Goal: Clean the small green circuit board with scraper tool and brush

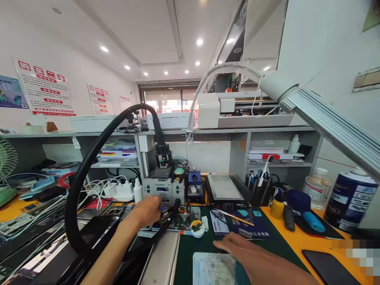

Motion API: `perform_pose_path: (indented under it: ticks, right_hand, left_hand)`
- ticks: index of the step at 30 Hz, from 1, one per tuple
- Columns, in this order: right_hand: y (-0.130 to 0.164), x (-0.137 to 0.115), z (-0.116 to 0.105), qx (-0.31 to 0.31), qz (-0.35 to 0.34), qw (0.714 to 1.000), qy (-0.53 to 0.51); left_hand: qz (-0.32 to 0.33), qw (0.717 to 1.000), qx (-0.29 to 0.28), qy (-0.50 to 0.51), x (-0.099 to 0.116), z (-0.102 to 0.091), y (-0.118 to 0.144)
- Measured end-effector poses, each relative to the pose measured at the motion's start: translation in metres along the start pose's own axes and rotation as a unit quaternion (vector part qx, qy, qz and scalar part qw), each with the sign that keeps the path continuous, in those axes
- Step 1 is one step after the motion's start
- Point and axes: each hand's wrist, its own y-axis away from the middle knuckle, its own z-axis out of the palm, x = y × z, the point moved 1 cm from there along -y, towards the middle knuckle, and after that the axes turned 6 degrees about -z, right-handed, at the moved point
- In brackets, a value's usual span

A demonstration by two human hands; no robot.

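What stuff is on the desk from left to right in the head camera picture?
Green fan → white chargers → grey soldering station → black hot plate → black pen holder → yellow bottle → dark blue can.

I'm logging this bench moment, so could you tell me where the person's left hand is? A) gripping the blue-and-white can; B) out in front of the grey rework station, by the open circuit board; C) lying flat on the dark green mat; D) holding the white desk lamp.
B: the left hand is stretched out before the grey rework station, fingers over the open circuit board.

Orange bench (308,241), dark green mat (192,245) in middle; on it soldering station (162,189), hot plate (225,192), spray can (350,200)
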Motion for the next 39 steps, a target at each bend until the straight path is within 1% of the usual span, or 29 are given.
perform_pose_path:
  ticks: [2, 4, 6, 9, 14, 20, 26, 31, 39]
  right_hand:
    - [-0.004, 0.009, -0.002, 0.063, -0.002, 0.998, -0.030]
    - [-0.009, 0.017, -0.003, 0.111, -0.022, 0.992, -0.063]
    - [-0.015, 0.022, -0.002, 0.146, -0.045, 0.984, -0.087]
    - [-0.024, 0.030, 0.001, 0.182, -0.060, 0.976, -0.101]
    - [-0.035, 0.038, 0.006, 0.191, -0.060, 0.974, -0.109]
    - [-0.039, 0.038, 0.006, 0.185, -0.059, 0.974, -0.112]
    - [-0.038, 0.034, 0.002, 0.176, -0.051, 0.976, -0.122]
    - [-0.037, 0.032, -0.002, 0.166, -0.058, 0.975, -0.134]
    - [-0.040, 0.039, -0.001, 0.182, -0.068, 0.973, -0.126]
  left_hand:
    - [-0.008, 1.000, -0.015, -0.008, 0.000, 0.003, 0.001]
    - [-0.009, 1.000, -0.025, -0.015, 0.001, 0.005, 0.002]
    - [-0.007, 0.999, -0.035, -0.020, 0.003, 0.007, 0.004]
    - [-0.008, 0.998, -0.051, -0.027, 0.004, 0.012, 0.005]
    - [-0.020, 0.997, -0.070, -0.034, 0.004, 0.020, 0.002]
    - [-0.015, 0.997, -0.073, -0.028, 0.000, 0.022, 0.002]
    - [-0.020, 0.998, -0.059, -0.025, -0.005, 0.022, 0.004]
    - [-0.032, 0.998, -0.040, -0.025, -0.006, 0.019, 0.006]
    - [-0.042, 0.998, -0.031, -0.019, -0.012, 0.022, 0.003]
